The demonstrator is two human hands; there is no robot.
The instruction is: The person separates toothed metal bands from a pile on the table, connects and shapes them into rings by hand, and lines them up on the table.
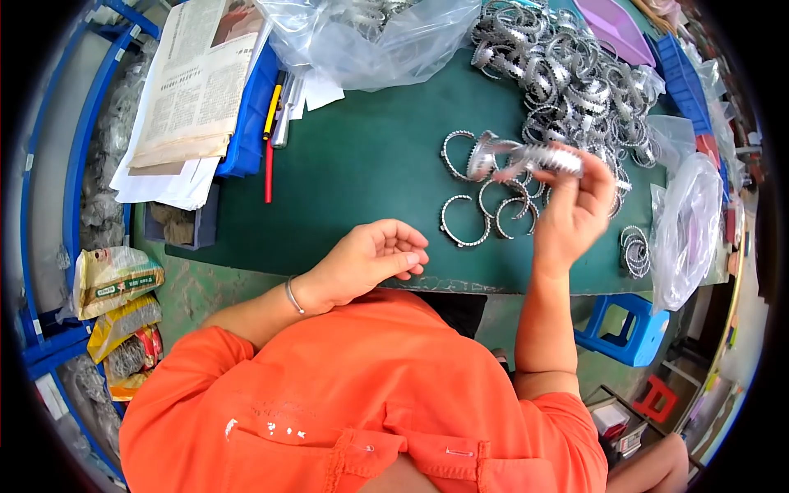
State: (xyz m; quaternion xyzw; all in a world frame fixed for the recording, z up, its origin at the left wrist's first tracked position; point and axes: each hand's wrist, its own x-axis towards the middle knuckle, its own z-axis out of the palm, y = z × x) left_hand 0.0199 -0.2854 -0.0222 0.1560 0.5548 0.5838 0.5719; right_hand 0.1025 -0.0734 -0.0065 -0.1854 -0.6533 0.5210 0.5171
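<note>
My right hand (575, 209) is raised over the table, its fingers and thumb closed on silver bangles (559, 158) with ridged edges; motion blurs part of them. Just left of that hand, another blurred bangle (482, 156) stands on edge. Several open-ended bangles lie loose below, among them one bangle (445, 226) close to the middle of the table. My left hand (382, 256) rests by the table's front edge, fingers loosely curled inward, with nothing visible in them. A thin bangle (290, 296) circles the left wrist.
A big heap of bangles (575, 90) covers the back right of the green table (353, 156). Clear plastic bags (370, 49) lie at the back. A blue tray (246, 131) with newspapers (193, 82) and pens (272, 115) stands left. A small bangle stack (634, 251) sits front right, above a blue stool (626, 329).
</note>
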